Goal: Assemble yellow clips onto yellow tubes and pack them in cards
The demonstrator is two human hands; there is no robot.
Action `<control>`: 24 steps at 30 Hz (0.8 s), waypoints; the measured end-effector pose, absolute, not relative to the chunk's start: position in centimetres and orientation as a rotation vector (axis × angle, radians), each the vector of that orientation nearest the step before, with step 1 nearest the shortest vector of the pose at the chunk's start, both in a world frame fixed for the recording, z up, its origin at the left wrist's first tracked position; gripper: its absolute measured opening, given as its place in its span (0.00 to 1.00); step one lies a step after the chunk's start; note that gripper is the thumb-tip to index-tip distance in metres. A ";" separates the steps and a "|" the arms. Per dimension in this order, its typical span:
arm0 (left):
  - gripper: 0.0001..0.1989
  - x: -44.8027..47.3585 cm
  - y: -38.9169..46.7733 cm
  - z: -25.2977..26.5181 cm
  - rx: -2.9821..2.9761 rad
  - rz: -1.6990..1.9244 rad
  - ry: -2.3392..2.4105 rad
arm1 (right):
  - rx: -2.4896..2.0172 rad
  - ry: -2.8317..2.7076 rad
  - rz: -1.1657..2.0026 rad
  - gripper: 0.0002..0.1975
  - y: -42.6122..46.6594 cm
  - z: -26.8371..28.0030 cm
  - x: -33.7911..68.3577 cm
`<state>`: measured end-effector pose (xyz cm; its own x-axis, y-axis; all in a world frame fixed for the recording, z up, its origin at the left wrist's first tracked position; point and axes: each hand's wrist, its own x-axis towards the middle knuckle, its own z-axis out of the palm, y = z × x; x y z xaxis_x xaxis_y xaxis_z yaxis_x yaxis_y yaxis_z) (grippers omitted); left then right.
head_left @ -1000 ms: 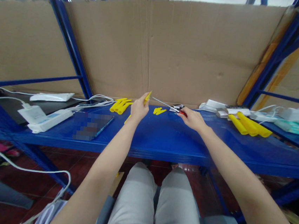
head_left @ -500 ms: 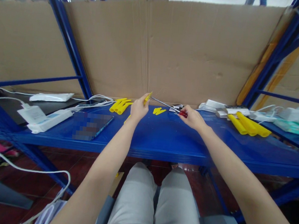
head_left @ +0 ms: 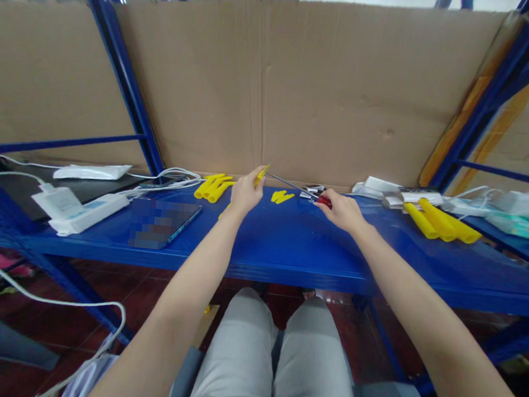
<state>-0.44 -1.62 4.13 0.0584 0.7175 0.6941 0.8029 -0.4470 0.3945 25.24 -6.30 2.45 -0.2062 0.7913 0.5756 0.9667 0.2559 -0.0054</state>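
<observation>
Tubes [head_left: 212, 187], yellow ones, lie on the blue worktop [head_left: 302, 246], just left of the left hand [head_left: 247, 192]. That hand's fingers are pinched on a yellow piece [head_left: 261, 174], which pokes up and leans right. Small yellow strips [head_left: 281, 197] lie between both hands, nearer the left one. Over them, a long thin metal tool [head_left: 291, 183] slants down to the right. Its tip is by the yellow piece; I can't tell if they touch. The right hand [head_left: 340, 210] has its fingers wrapped around the tool's red handle [head_left: 323, 201].
</observation>
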 end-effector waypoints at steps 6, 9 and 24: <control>0.20 -0.3 -1.7 4.1 -2.199 -1.360 -1.603 | -1.613 -2.090 -0.511 0.15 -6.1 2.4 25.3; 0.21 -0.3 -1.8 4.2 -2.197 -1.349 -1.617 | -1.616 -2.109 -0.517 0.15 -6.2 2.4 25.2; 0.21 -0.2 -2.0 4.4 -2.191 -1.334 -1.633 | -1.490 -2.039 -0.362 0.09 -5.9 2.2 25.4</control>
<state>-0.24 -1.99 4.40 0.0405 0.7279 0.6845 0.8159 -0.4195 0.3978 25.40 -5.95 2.21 -0.2060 0.7756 0.5967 0.9336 0.3384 -0.1176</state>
